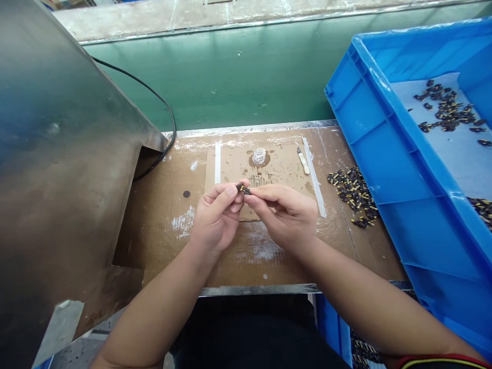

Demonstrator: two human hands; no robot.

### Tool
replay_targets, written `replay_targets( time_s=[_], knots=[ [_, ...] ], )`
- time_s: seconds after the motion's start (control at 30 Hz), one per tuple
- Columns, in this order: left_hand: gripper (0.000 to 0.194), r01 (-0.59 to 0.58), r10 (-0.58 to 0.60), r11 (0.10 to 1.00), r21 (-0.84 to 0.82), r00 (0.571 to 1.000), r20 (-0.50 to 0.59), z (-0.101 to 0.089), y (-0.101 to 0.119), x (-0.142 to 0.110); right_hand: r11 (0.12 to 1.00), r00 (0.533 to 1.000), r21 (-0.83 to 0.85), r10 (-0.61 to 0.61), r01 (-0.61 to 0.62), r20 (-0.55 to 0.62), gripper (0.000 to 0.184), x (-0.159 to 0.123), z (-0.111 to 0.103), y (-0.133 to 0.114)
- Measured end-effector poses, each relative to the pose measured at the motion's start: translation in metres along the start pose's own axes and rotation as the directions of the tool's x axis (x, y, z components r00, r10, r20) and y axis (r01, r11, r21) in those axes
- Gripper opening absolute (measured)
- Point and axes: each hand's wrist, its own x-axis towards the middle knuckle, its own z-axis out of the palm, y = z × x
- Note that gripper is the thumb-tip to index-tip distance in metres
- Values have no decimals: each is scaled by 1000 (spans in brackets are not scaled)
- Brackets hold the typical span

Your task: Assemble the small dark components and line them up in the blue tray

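Over the middle of the bench, my left hand (218,212) pinches a small black part with a yellow strip (240,188) between thumb and fingers. My right hand (288,212) meets it from the right, its thumb and forefinger closed on the right end of a small black piece (246,191). Whether these are one part or two joined, I cannot tell. Behind the hands, a small clear cup (259,156) stands on a wet spot of the taped cardboard sheet (234,159). A knife with a pale handle (303,161) lies to its right.
Loose black-and-yellow parts (355,195) are heaped beside a large blue crate (400,154), which holds more on white sheeting. A metal housing (69,154) with a black cable (169,110) borders the left. A dark disc (186,194) lies on the cardboard. A green wall (246,82) closes the back.
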Motion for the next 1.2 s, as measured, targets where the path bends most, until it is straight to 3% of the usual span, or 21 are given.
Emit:
replay_targets(
  time_s=[0.4,0.67,0.83,1.03,1.2],
  knots=[
    [11,-129,121,973,192,991,54,-3,-2,1,999,995,-39,-24,28,99,11,10,-12,-4],
    [14,-392,377,808,440,918,126,-8,-16,-4,994,997,-100,-27,34,77,8,12,-15,-3],
    [13,-436,420,767,471,896,146,-10,-19,-1,989,998,-138,-36,44,56,7,12,-15,0],
    [27,-481,414,692,538,875,250,-9,-16,1,987,999,-159,-23,17,-38,12,8,-13,13],
    [29,-498,392,634,592,866,310,-11,-11,0,998,997,-57,16,-21,-74,14,17,-19,12]
  ],
)
